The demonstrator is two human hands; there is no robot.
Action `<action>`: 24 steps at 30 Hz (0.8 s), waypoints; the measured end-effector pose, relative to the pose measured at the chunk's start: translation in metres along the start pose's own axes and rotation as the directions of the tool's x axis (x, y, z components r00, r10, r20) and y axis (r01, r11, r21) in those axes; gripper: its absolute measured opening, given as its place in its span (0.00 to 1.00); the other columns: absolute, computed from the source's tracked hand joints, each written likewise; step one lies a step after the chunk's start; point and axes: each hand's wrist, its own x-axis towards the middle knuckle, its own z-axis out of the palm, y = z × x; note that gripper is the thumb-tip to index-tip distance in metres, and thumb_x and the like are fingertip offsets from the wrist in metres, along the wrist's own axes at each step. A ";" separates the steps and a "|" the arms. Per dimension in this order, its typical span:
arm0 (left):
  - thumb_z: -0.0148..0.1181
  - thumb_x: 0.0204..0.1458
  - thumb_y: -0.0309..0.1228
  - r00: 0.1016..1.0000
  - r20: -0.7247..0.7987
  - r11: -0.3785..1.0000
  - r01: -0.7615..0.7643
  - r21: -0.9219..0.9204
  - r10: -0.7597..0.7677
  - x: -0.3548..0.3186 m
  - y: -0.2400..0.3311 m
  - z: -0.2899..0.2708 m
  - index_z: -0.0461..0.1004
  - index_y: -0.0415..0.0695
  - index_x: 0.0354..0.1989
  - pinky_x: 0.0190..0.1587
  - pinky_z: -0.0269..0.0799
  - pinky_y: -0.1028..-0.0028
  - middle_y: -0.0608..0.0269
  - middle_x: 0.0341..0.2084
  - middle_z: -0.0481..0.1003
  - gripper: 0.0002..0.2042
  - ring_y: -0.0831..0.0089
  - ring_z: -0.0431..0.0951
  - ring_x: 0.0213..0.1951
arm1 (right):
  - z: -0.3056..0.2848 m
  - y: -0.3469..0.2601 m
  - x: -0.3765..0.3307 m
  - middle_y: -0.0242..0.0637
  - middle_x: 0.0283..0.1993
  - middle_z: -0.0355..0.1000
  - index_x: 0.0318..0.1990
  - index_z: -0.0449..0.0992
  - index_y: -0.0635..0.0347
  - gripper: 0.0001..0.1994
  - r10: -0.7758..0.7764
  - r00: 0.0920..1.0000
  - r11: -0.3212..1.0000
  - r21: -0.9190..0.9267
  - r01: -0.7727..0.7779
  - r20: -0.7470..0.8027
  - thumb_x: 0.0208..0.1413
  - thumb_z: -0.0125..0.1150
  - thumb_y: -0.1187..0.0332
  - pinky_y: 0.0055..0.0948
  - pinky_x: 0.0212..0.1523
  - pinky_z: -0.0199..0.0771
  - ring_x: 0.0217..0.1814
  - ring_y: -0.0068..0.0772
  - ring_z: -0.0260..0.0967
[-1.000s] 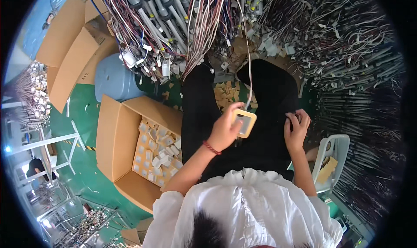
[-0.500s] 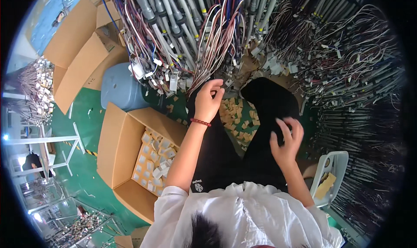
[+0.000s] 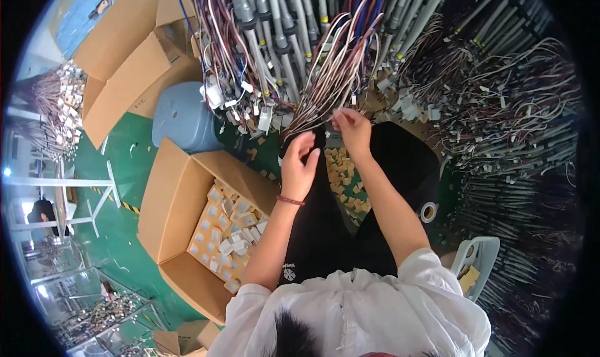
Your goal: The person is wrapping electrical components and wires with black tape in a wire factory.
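A thick bundle of white, red-brown and blue wires point(image 3: 319, 101) hangs from grey sleeved cables point(image 3: 284, 29) in front of me, its loose ends gathered above my left knee. My left hand point(image 3: 299, 163) is just below those ends, fingers bent and thumb apart, with nothing visible between them. At the right side of the bundle, my right hand point(image 3: 353, 132) pinches a thin wire between thumb and fingertips. A ring-shaped roll of tape point(image 3: 429, 213) is beside my right leg.
An opened cardboard box point(image 3: 172, 201) of small pale pieces stands at my left, near a blue-grey stool point(image 3: 184, 116). Cut yellowish scraps point(image 3: 340, 173) litter the green floor between my legs. More hanging cable bundles point(image 3: 506, 119) and a white plastic container point(image 3: 481, 260) are on the right.
My right hand has moved up and left from beside my right leg to the wire bundle, uncovering the tape roll. My left hand has dropped slightly away from the wire ends. The view has shifted.
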 end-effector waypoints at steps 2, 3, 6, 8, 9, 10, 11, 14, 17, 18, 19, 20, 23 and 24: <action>0.61 0.47 0.20 0.962 -0.042 0.945 -0.256 0.205 0.269 0.009 0.015 0.008 0.67 0.39 0.52 0.52 0.68 0.69 0.55 0.46 0.74 0.21 0.61 0.75 0.48 | 0.008 -0.034 -0.031 0.32 0.30 0.74 0.38 0.74 0.67 0.09 0.114 0.993 0.984 0.132 -0.117 0.033 0.59 0.57 0.68 0.21 0.31 0.70 0.28 0.21 0.70; 0.61 0.46 0.21 0.963 -0.016 0.947 -0.260 0.188 0.268 0.010 0.017 0.011 0.66 0.41 0.53 0.53 0.67 0.66 0.51 0.48 0.71 0.23 0.53 0.72 0.50 | 0.010 -0.049 -0.040 0.31 0.31 0.73 0.39 0.74 0.66 0.08 0.124 0.985 0.974 0.174 -0.143 0.116 0.59 0.56 0.68 0.21 0.32 0.70 0.29 0.21 0.70; 0.60 0.49 0.24 0.959 -0.015 0.928 -0.272 0.253 0.284 0.009 0.018 0.005 0.71 0.41 0.44 0.37 0.72 0.67 0.55 0.38 0.75 0.13 0.55 0.76 0.36 | 0.005 -0.072 -0.044 0.31 0.31 0.72 0.37 0.74 0.62 0.05 0.192 0.953 0.878 0.391 -0.274 0.236 0.59 0.55 0.70 0.23 0.37 0.71 0.33 0.22 0.70; 0.59 0.51 0.27 0.941 -0.006 0.885 -0.316 0.340 0.338 0.000 0.022 -0.019 0.74 0.42 0.37 0.30 0.71 0.67 0.58 0.29 0.76 0.06 0.57 0.77 0.29 | -0.013 -0.069 -0.033 0.32 0.30 0.72 0.35 0.74 0.60 0.04 0.101 0.984 0.919 0.366 -0.149 0.147 0.58 0.55 0.71 0.24 0.36 0.70 0.30 0.23 0.69; 0.59 0.51 0.28 0.934 0.019 0.850 -0.332 0.410 0.355 -0.009 0.024 -0.038 0.74 0.42 0.36 0.30 0.72 0.67 0.59 0.28 0.76 0.06 0.57 0.77 0.29 | -0.019 -0.075 -0.028 0.31 0.29 0.70 0.35 0.74 0.61 0.04 0.177 0.980 0.892 0.408 -0.197 0.087 0.58 0.55 0.71 0.24 0.35 0.68 0.29 0.23 0.67; 0.57 0.53 0.32 0.948 0.035 0.868 -0.304 0.392 0.317 -0.024 0.015 -0.058 0.74 0.43 0.34 0.29 0.71 0.66 0.59 0.27 0.76 0.06 0.57 0.77 0.29 | -0.019 -0.085 -0.029 0.30 0.28 0.69 0.36 0.73 0.62 0.05 0.185 0.979 0.842 0.500 -0.203 0.086 0.58 0.55 0.70 0.24 0.34 0.67 0.28 0.22 0.66; 0.56 0.54 0.33 0.966 0.089 0.832 -0.256 0.492 0.244 -0.040 0.014 -0.077 0.73 0.44 0.33 0.28 0.71 0.65 0.59 0.26 0.76 0.06 0.57 0.76 0.28 | -0.028 -0.081 -0.027 0.29 0.29 0.68 0.38 0.72 0.63 0.06 0.140 0.976 0.801 0.560 -0.212 0.168 0.59 0.54 0.70 0.24 0.35 0.66 0.30 0.21 0.64; 0.50 0.59 0.37 0.993 0.097 0.889 0.016 0.458 -0.068 -0.092 0.018 -0.099 0.72 0.44 0.30 0.28 0.70 0.65 0.59 0.23 0.75 0.11 0.58 0.76 0.26 | -0.024 -0.084 -0.039 0.29 0.33 0.68 0.46 0.71 0.61 0.11 0.193 0.945 0.677 0.661 -0.324 0.266 0.63 0.48 0.65 0.27 0.37 0.65 0.31 0.20 0.62; 0.44 0.61 0.37 0.950 0.018 0.950 0.311 0.036 -0.312 -0.126 0.029 -0.086 0.72 0.42 0.31 0.30 0.69 0.72 0.62 0.19 0.71 0.14 0.71 0.73 0.23 | 0.003 -0.082 -0.097 0.35 0.42 0.71 0.42 0.74 0.61 0.21 0.310 0.855 0.930 0.054 -0.363 0.416 0.66 0.38 0.54 0.23 0.40 0.65 0.37 0.22 0.65; 0.45 0.61 0.37 0.961 0.041 0.960 0.276 -0.045 -0.274 -0.129 0.035 -0.077 0.72 0.41 0.31 0.29 0.68 0.72 0.60 0.20 0.72 0.14 0.70 0.74 0.24 | 0.003 -0.066 -0.125 0.38 0.49 0.70 0.45 0.74 0.63 0.18 0.133 0.808 0.979 -0.203 -0.017 0.574 0.65 0.44 0.57 0.22 0.46 0.65 0.45 0.25 0.67; 0.45 0.61 0.35 0.948 0.107 0.951 0.306 -0.037 -0.301 -0.136 0.035 -0.074 0.72 0.39 0.33 0.29 0.68 0.73 0.59 0.22 0.72 0.13 0.70 0.73 0.23 | 0.020 -0.080 -0.161 0.40 0.53 0.69 0.48 0.73 0.66 0.15 0.349 0.695 0.937 -0.255 -0.240 0.629 0.64 0.48 0.64 0.23 0.52 0.64 0.52 0.27 0.66; 0.45 0.63 0.35 0.951 0.100 0.915 0.310 -0.259 -0.294 -0.136 0.039 -0.062 0.71 0.38 0.35 0.29 0.65 0.79 0.69 0.21 0.69 0.13 0.80 0.68 0.24 | 0.024 -0.072 -0.179 0.40 0.53 0.69 0.49 0.73 0.66 0.12 0.287 0.686 0.958 -0.193 -0.213 0.669 0.62 0.51 0.70 0.24 0.52 0.65 0.53 0.27 0.65; 0.45 0.63 0.37 0.775 0.537 0.842 0.501 -0.200 -0.334 -0.130 0.027 -0.094 0.72 0.38 0.40 0.31 0.68 0.79 0.67 0.25 0.72 0.14 0.79 0.72 0.27 | 0.018 -0.074 -0.178 0.44 0.45 0.75 0.37 0.75 0.64 0.09 0.200 0.794 0.980 -0.123 -0.158 0.574 0.63 0.49 0.70 0.25 0.43 0.70 0.43 0.28 0.70; 0.46 0.63 0.37 0.698 0.603 0.783 0.594 -0.184 -0.387 -0.129 0.019 -0.109 0.73 0.39 0.42 0.35 0.71 0.78 0.64 0.29 0.75 0.14 0.79 0.74 0.29 | 0.016 -0.081 -0.169 0.46 0.41 0.76 0.32 0.73 0.62 0.10 0.240 0.842 0.970 -0.153 -0.189 0.484 0.63 0.48 0.69 0.26 0.38 0.71 0.37 0.27 0.71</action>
